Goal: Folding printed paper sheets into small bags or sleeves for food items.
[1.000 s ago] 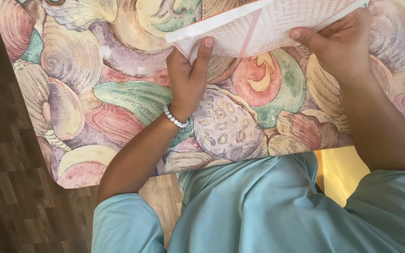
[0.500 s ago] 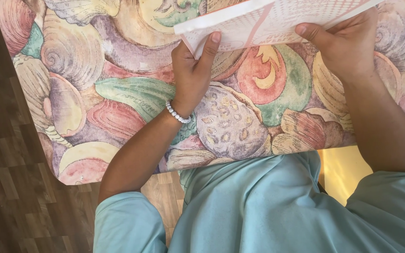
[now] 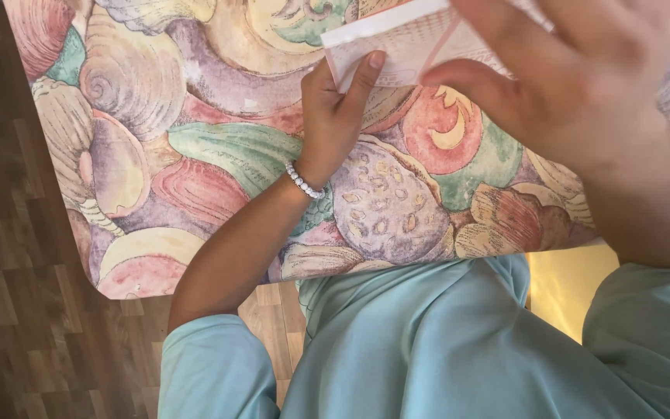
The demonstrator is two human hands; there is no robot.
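The left hand is laid on the near-left corner of a white sheet at the top of the view. The thumb is pressed flat onto the sheet just inside its left edge; the remaining fingers are curled at the corner and partly hidden, so the sheet is pinned, but a full pinch cannot be confirmed. A white bead bracelet is worn on the left wrist.

The right hand is raised close to the camera and blurred. Its fingers are spread, palm down, and nothing is held. It is seen above the right part of the sheet; whether contact is made cannot be told. The index finger is pointed toward the sheet's middle.

The sheet is lying flat on a table covered with a pastel cloth printed with large shells. The sheet is pale with fine print and 1 pink diagonal line across it. Its far edge is cut off by the frame and its right part is hidden by the right hand.

A light blue shirt fills the lower frame, right against the table's near edge. Dark wood flooring is visible to the left of the table.
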